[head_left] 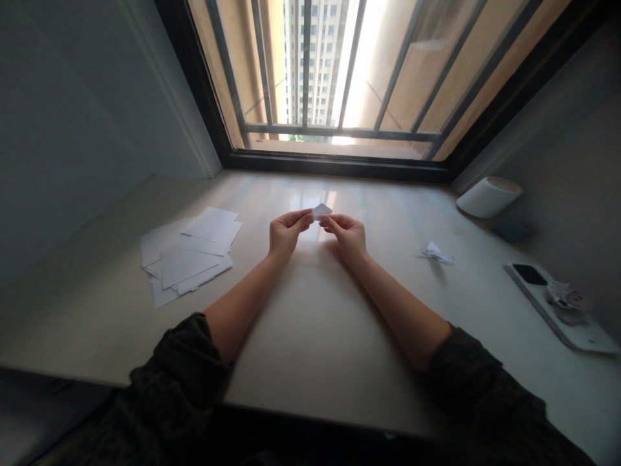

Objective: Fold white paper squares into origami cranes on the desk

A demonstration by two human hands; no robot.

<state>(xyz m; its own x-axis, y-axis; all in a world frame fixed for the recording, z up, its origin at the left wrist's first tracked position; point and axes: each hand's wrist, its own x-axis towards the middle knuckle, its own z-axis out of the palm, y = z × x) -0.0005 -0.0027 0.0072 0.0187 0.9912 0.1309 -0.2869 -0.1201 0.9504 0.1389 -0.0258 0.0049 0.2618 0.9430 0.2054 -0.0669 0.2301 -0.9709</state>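
A small folded piece of white paper (322,210) is held up between my two hands, over the far middle of the white tabletop (310,336). My left hand (287,232) pinches its left edge between thumb and fingers. From the other side, my right hand (347,233) pinches its lower right part. The paper has a pointed top; its lower edge is partly hidden by my fingertips. To the left lies a loose pile of white paper sheets (194,255). A folded white paper figure (435,252) sits on the table to the right.
A phone (548,304) with a round attachment on its back lies at the right. Behind it are a white cylindrical object (489,197) and a dark, blurred item (512,229). A barred window with a black frame (339,166) borders the far edge.
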